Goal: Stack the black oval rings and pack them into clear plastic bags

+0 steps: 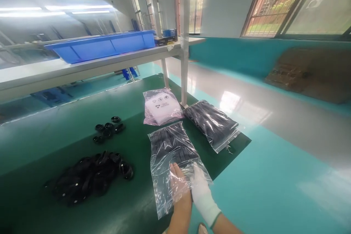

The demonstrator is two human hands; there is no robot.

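A clear zip bag (pixel 161 186) lies on the green mat, its far part filled with rows of black coiled cables (pixel 167 140). My bare left hand (pixel 178 181) reaches into its near end under the plastic, fingers stretched toward the cables. Close beside it, my right hand (pixel 199 182) in a white glove also has its fingers extended at the bag's mouth. Something dark shows between the hands, but glare on the plastic hides whether they grip it. A second filled bag (pixel 211 122) rests to the right, and a pinkish bag with printed symbols (pixel 163 106) lies beyond.
A heap of black coiled cables (pixel 93 175) lies at left, with several loose coils (pixel 108 129) behind it. The green mat (pixel 131 204) ends at a table edge on the right. A white shelf post (pixel 184 69) rises behind, and a blue bin (pixel 106 47) sits on the shelf.
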